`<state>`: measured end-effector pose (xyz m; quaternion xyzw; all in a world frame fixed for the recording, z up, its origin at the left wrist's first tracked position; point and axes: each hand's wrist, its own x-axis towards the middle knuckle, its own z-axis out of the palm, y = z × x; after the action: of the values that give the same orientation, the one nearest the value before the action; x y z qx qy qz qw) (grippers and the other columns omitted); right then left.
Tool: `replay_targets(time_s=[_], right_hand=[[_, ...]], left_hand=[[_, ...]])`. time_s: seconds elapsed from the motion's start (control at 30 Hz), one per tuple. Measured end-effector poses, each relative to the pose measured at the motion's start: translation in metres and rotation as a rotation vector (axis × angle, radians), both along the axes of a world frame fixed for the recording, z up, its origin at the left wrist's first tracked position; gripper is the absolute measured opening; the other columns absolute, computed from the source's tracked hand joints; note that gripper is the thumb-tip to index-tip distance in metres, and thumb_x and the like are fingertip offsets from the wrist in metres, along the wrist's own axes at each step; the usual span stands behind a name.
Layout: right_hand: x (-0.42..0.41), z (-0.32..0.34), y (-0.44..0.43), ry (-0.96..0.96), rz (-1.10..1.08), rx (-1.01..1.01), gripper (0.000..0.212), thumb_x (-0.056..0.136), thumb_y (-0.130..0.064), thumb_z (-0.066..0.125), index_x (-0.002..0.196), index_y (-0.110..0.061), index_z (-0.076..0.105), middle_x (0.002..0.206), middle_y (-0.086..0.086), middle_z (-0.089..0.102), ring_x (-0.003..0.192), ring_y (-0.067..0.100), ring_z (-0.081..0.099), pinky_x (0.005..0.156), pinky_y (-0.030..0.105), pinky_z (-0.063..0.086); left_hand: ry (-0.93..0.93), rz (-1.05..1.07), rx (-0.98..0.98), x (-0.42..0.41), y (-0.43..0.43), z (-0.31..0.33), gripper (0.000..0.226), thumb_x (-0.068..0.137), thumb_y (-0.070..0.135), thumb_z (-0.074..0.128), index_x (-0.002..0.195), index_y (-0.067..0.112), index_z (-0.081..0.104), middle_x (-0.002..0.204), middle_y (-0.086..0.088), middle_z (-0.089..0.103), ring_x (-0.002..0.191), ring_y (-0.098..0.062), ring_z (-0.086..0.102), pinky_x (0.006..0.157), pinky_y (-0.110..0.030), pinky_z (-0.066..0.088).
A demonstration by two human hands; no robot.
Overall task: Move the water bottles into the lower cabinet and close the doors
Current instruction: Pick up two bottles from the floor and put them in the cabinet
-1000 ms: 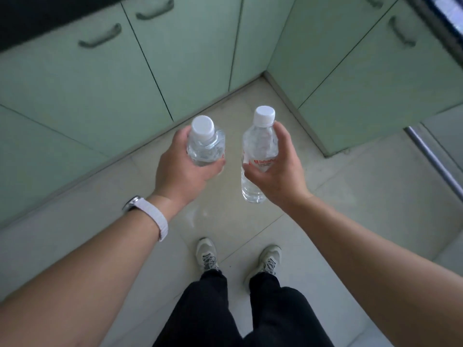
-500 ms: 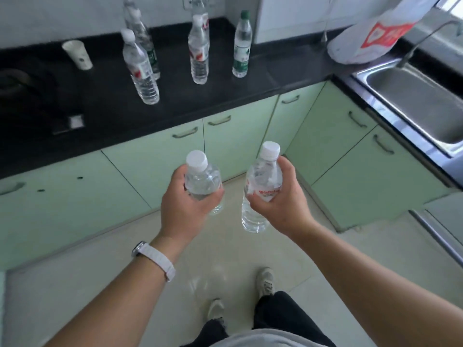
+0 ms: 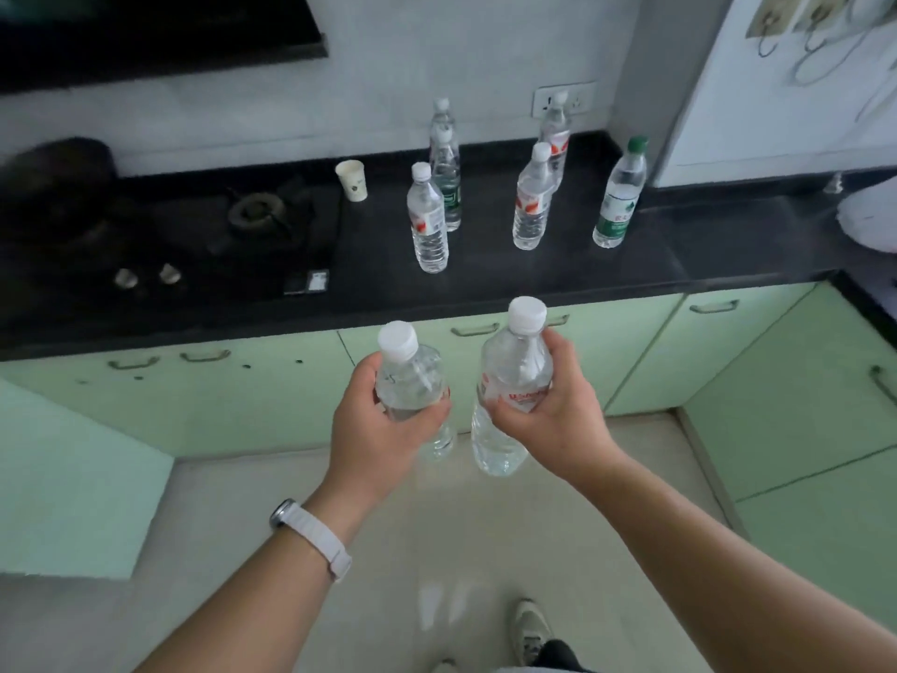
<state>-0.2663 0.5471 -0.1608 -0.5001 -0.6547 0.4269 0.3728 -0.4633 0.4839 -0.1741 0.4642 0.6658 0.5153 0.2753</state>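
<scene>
My left hand point(image 3: 376, 420) grips a clear water bottle point(image 3: 410, 376) with a white cap. My right hand point(image 3: 558, 415) grips a second clear bottle point(image 3: 509, 381) with a red label, upright. Both are held in front of the light green lower cabinet doors point(image 3: 272, 395), which are closed. Several more water bottles stand on the black countertop point(image 3: 485, 279): one with a red label point(image 3: 427, 221), another red-labelled one point(image 3: 532, 201), and a green-capped one point(image 3: 619, 196), with others behind them near the wall.
A gas hob point(image 3: 194, 235) with a dark pot point(image 3: 53, 182) fills the left of the counter. A paper cup point(image 3: 352, 180) stands beside the bottles. More green cabinets point(image 3: 801, 395) run along the right. My shoe point(image 3: 531, 629) is on the tiled floor.
The view has tilted up from the floor and cabinet fronts to the counter and wall. Both hands keep their bottles, held at about the same place before me.
</scene>
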Motion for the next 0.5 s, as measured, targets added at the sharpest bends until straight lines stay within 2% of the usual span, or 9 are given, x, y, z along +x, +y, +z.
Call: replay_targets(time_s=[0.13,0.3,0.37,0.43,0.5], right_hand=[[-0.022,0.009,0.027,0.064,0.192,0.048,0.069,0.072,-0.031,0.080,0.112,-0.067,0.037,0.110,-0.023,0.059,0.100,0.004,0.063,0.081,0.028,0.054],[-0.066,0.009,0.041,0.078,0.438,0.044,0.071,0.075,-0.028,0.080,0.115,-0.066,0.036,0.107,-0.025,0.060,0.098,0.002,0.064,0.075,0.014,0.052],[-0.089,0.008,0.036,0.071,0.527,0.019,0.070,0.074,-0.030,0.080,0.120,-0.060,0.036,0.108,-0.027,0.059,0.099,0.000,0.062,0.077,0.018,0.051],[-0.114,0.007,0.026,0.083,0.611,-0.022,0.072,0.074,-0.028,0.082,0.126,-0.050,0.037,0.111,-0.023,0.059,0.102,0.002,0.062,0.085,0.028,0.053],[-0.138,0.006,0.012,0.079,0.682,-0.035,0.073,0.075,-0.025,0.083,0.125,-0.049,0.036,0.112,-0.020,0.059,0.101,0.002,0.062,0.086,0.029,0.053]], left_hand=[[0.016,0.140,-0.016,-0.010,-0.004,0.011,0.053,0.067,0.041,0.090,0.110,0.048,0.060,0.104,0.023,0.072,0.093,0.002,0.069,0.070,-0.009,0.050],[0.035,0.355,-0.038,-0.033,-0.033,0.018,0.056,0.065,0.046,0.091,0.111,0.045,0.060,0.104,0.020,0.073,0.092,0.000,0.071,0.070,-0.012,0.052],[0.057,0.448,-0.038,-0.045,-0.051,0.020,0.056,0.064,0.048,0.090,0.111,0.047,0.059,0.104,0.023,0.072,0.091,0.003,0.070,0.069,-0.010,0.051],[0.061,0.530,-0.026,-0.057,-0.072,0.022,0.054,0.063,0.049,0.089,0.108,0.051,0.059,0.103,0.025,0.071,0.090,0.004,0.069,0.069,-0.007,0.049],[0.050,0.600,-0.017,-0.072,-0.094,0.022,0.052,0.063,0.048,0.089,0.106,0.055,0.059,0.103,0.025,0.071,0.091,0.005,0.069,0.070,-0.007,0.049]])
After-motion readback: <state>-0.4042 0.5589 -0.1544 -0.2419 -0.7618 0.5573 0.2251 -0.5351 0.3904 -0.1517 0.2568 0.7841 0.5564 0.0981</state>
